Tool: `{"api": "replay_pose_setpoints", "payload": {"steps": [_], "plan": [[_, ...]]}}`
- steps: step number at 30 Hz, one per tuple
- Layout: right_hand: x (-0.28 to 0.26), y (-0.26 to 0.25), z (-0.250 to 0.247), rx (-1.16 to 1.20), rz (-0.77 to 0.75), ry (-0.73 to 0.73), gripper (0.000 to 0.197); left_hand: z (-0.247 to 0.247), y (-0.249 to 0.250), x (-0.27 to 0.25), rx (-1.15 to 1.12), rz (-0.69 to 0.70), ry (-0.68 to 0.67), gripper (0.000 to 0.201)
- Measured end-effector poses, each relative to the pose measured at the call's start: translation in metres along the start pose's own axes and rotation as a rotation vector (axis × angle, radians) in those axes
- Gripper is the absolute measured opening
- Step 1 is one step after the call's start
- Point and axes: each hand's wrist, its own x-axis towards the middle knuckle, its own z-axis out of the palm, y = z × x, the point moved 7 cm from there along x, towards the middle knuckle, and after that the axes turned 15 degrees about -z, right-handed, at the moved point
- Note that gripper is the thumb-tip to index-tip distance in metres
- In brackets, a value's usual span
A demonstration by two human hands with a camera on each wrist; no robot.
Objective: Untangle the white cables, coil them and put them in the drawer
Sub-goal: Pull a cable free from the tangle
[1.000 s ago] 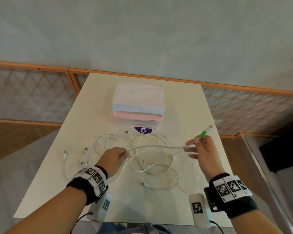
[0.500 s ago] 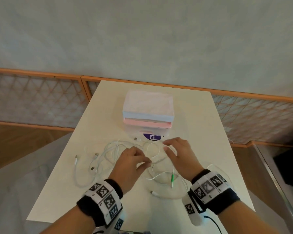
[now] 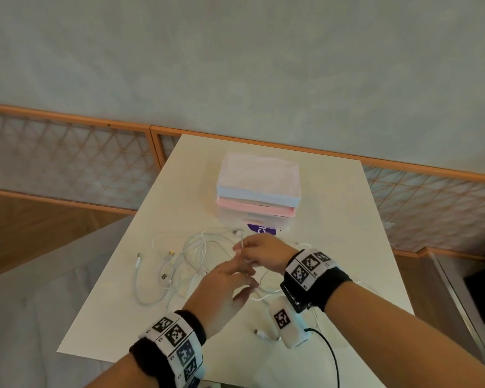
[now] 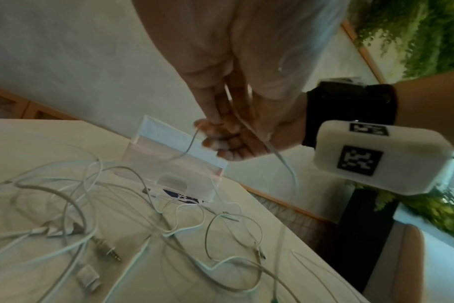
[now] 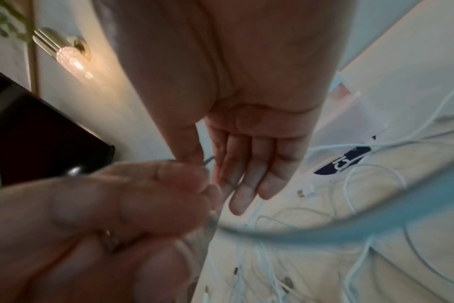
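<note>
A tangle of thin white cables (image 3: 196, 253) (image 4: 91, 205) lies on the white table (image 3: 333, 219) in front of a small clear drawer unit (image 3: 235, 217) (image 4: 174, 164), which has pink and blue drawers and a white cloth on top. Both hands meet just above the tangle. My right hand (image 3: 242, 252) (image 4: 218, 141) pinches one thin white cable (image 4: 187, 147) that hangs down to the pile. My left hand (image 3: 245, 281) (image 5: 205, 205) sits right below it, its fingers curled round the same strand. The drawers look closed.
Loose plug ends (image 3: 137, 259) lie at the table's left, another one (image 3: 259, 333) near the front edge. A white tagged box (image 3: 286, 320) with a black lead hangs under my right wrist. A wooden lattice rail (image 3: 67, 163) runs behind the table.
My right hand left the right side, where it held a green-tipped plug up, and came to the middle. Both hands now meet over the tangle on one strand.
</note>
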Motion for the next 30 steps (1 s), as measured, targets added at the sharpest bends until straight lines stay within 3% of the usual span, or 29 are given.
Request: {"api": "replay_pose_setpoints", "payload": {"steps": [2,6,12,15,20,23,26,30], "plan": [[-0.002,-0.007,-0.009,-0.013,-0.009,0.049,0.022,-0.014,-0.002,0.000,-0.066,-0.025,0.073,0.011],[-0.021,-0.034,-0.036,-0.142,-0.092,0.131,0.026,-0.044,-0.025,0.010,-0.152,-0.250,0.230,0.040],[-0.052,-0.092,-0.071,-0.039,-0.316,0.272,0.030,-0.042,-0.055,0.042,-0.136,-0.467,0.053,0.073],[-0.062,-0.113,-0.083,0.085,-0.424,0.336,0.028,-0.032,-0.058,0.056,-0.097,-0.491,-0.049,0.057],[-0.082,-0.136,-0.110,0.239,-0.586,0.458,0.029,-0.041,-0.072,0.070,-0.013,-0.569,0.062,0.020],[-0.096,-0.140,-0.136,0.350,-0.663,0.583,0.026,-0.053,-0.084,0.071,0.062,-0.616,0.089,0.022],[-0.106,-0.131,-0.155,0.292,-0.684,0.664,0.025,-0.066,-0.079,0.069,0.015,-0.580,0.113,0.023],[-0.100,-0.097,-0.161,0.088,-0.543,0.713,0.029,-0.088,-0.067,0.071,-0.164,-0.569,0.217,0.021]]}}
